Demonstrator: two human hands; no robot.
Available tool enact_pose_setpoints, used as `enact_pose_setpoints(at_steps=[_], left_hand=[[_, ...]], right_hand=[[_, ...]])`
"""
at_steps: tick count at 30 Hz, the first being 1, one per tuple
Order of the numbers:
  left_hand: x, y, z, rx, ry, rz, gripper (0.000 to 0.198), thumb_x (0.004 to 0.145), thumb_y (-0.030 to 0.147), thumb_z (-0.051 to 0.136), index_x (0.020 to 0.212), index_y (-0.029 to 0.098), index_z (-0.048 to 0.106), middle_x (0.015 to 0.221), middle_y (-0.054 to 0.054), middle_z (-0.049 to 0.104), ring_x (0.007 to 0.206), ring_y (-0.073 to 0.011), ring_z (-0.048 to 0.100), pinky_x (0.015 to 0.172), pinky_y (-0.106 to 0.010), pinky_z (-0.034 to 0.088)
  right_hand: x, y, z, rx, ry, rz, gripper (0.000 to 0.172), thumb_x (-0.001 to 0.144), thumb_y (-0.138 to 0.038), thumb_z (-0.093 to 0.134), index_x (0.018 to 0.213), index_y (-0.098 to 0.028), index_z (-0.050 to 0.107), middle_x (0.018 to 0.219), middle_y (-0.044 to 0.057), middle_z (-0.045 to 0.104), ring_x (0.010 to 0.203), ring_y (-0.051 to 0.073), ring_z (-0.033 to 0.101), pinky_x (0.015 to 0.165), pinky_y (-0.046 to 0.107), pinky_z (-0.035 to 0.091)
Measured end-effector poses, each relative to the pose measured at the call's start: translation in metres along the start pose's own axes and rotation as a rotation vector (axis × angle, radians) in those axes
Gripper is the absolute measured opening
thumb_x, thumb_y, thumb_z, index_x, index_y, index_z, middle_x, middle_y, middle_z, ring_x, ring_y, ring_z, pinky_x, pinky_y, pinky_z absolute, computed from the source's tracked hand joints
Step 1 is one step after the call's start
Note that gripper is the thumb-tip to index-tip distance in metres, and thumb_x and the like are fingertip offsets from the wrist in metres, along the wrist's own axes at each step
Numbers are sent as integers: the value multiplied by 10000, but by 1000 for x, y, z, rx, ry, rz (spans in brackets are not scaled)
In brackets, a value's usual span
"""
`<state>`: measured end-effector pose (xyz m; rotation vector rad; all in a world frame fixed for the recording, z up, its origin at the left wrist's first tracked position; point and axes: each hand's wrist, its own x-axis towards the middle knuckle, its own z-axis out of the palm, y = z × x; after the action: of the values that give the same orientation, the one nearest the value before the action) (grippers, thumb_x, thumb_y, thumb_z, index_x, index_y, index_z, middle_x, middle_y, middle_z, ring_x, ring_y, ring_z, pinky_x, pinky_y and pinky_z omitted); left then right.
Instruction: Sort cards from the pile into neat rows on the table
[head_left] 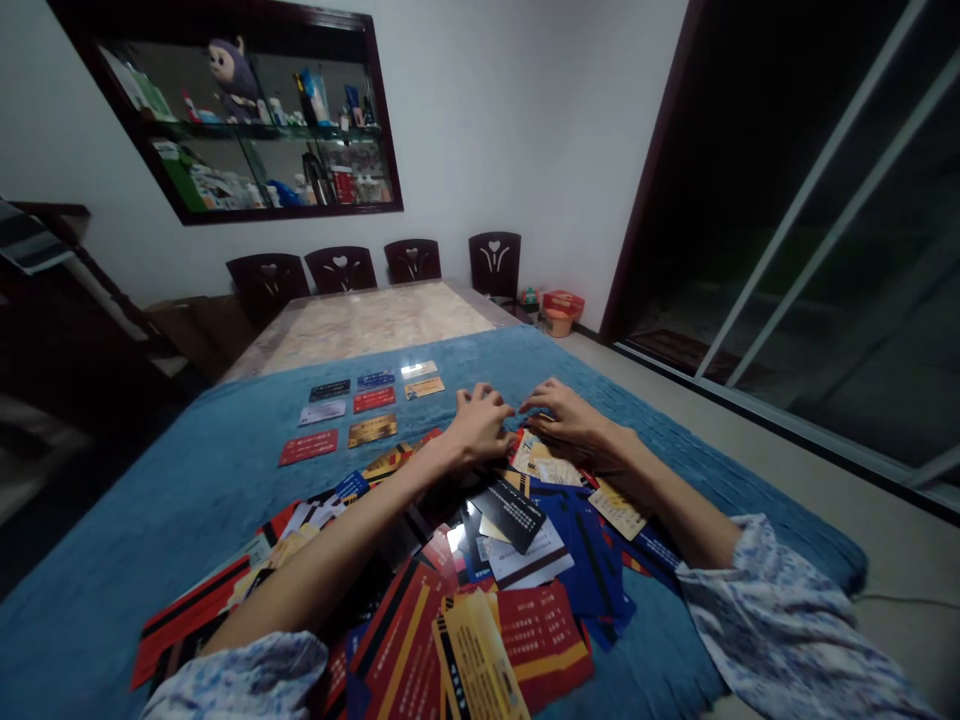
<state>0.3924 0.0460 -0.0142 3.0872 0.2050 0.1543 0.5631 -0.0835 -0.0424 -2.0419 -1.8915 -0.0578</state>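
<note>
A big heap of overlapping plastic-looking cards (527, 562) lies in front of me, in red, blue, black, white and gold, many with dark stripes. My left hand (480, 422) is at the heap's far edge, fingers bent and apart, tips partly hidden behind the hand. Close by on the right, my right hand (562, 410) curves over the far right cards, fingers bent and slightly spread. I see no card held in either hand. Farther left, several cards lie singly in loose rows, among them a red card (308, 447), a gold card (373, 430) and a black card (330, 390).
A blue cloth (225, 440) covers the near part of the table, with a bare patterned tabletop (375, 318) beyond. Dark chairs (495, 262) stand at the far side. A red-orange bin (559, 312) is on the floor, and sliding glass doors (817, 250) are at right.
</note>
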Motion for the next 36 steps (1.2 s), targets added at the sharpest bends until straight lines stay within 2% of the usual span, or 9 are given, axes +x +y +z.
enact_pose_setpoints(at_steps=[4, 8, 12, 19, 22, 29, 33, 36], left_hand=[[1, 9, 0, -28, -108, 24, 400, 840, 502, 617, 1106, 209, 678, 1174, -136, 616, 1228, -360, 401, 1010, -572, 315], [3, 12, 1, -60, -187, 20, 515, 790, 639, 616, 1066, 208, 671, 1123, -142, 623, 1184, -372, 429, 987, -585, 334], [7, 21, 5, -59, -177, 12, 601, 772, 707, 584, 1074, 191, 645, 1191, -168, 599, 1206, -376, 431, 994, -588, 337], [17, 42, 19, -77, -144, -79, 842, 707, 743, 629, 1273, 128, 528, 1348, -245, 514, 1304, -424, 385, 1059, -657, 279], [18, 40, 18, -52, -122, -106, 790, 728, 707, 641, 1261, 133, 539, 1358, -239, 516, 1316, -414, 378, 1064, -662, 279], [16, 18, 13, 10, -68, -175, 503, 870, 543, 554, 1181, 149, 591, 1317, -200, 567, 1299, -365, 403, 1069, -638, 279], [16, 4, 19, 32, -11, -200, 364, 891, 377, 553, 1185, 166, 592, 1282, -188, 583, 1261, -352, 425, 1033, -607, 314], [18, -6, 27, -17, 37, -157, 296, 908, 290, 517, 1176, 213, 613, 1234, -150, 595, 1224, -327, 442, 1003, -579, 337]], right_hand=[[-3, 2, 4, 17, 12, -15, 237, 902, -278, 585, 1052, -205, 754, 1032, 108, 696, 983, 240, 518, 883, 365, 400], [-5, 5, 6, 46, 27, -40, 241, 919, -293, 567, 1045, -203, 752, 1029, 107, 695, 982, 232, 522, 901, 366, 399], [-6, 8, 9, 43, 36, -38, 243, 921, -271, 553, 1040, -189, 748, 1017, 111, 690, 976, 231, 518, 891, 361, 402], [-7, 16, 14, -10, 36, -17, 258, 895, -203, 545, 1059, -177, 743, 995, 111, 699, 953, 228, 520, 882, 349, 395], [-8, 15, 13, -27, 33, -26, 234, 908, -207, 548, 1030, -187, 746, 983, 108, 696, 951, 225, 525, 877, 342, 396], [-8, 11, 14, -8, 63, -60, 241, 938, -257, 549, 1073, -210, 743, 1047, 108, 692, 980, 231, 528, 891, 370, 397], [-8, 6, 15, -30, 41, -58, 238, 931, -273, 557, 1063, -222, 748, 1042, 106, 688, 982, 240, 521, 879, 381, 402], [-8, 1, 15, -33, 25, -60, 232, 931, -293, 567, 1058, -227, 749, 1036, 104, 687, 970, 240, 515, 876, 388, 402]])
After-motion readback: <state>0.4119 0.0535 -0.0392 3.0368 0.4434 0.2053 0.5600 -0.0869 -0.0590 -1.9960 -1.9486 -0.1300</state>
